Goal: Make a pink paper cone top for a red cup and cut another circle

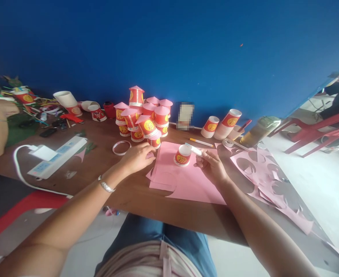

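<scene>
A red-and-white paper cup (182,156) stands mouth-down on a pink paper sheet (186,181) on the desk (100,173), so its inside is hidden. The right grip (211,163), just beside the cup, is closed on a white stick (195,150) whose tip touches it. The left grip (137,156) rests on the sheet's edge, clasping nothing. The cup's yellow emblem is unreadable.

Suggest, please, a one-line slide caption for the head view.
At a wooden table, the left hand rests on pink paper while the right hand holds a white tool at a red paper cup.
</scene>
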